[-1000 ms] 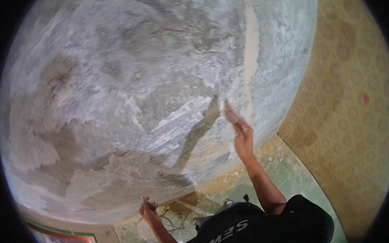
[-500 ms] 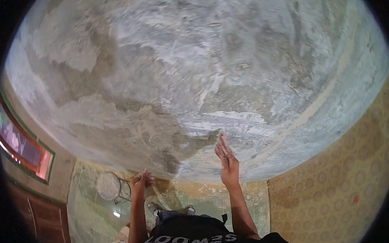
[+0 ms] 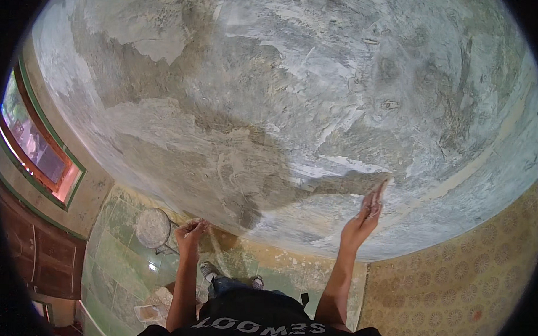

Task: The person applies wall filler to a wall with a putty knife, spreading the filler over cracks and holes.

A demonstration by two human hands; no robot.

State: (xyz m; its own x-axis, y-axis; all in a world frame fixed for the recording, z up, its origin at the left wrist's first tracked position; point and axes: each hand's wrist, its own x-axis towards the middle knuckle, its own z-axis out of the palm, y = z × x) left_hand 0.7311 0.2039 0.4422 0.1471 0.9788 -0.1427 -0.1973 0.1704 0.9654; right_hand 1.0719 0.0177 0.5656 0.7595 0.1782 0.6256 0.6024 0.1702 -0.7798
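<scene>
A large grey wall, blotched with rough whitish plaster, fills most of the view ahead. My right hand reaches up to its lower right part, fingers long and pressed together. A thin pale edge shows at the fingertips; what it is, I cannot make out. Lower and to the left, my left hand is held near the wall's foot with dusty fingers curled in; anything inside them is hidden. The shadow of my head and right arm falls across the plaster.
A round stool with a dusty top stands on the green tiled floor at left. Near my left forearm lies a pale tray-like container. A window and brown door are far left; a patterned yellowish wall borders the right.
My right hand has moved right along the wall, its fingers now tilted rightward. The left hand's fingers look more curled. The view has shifted, so the wall marks sit farther right.
</scene>
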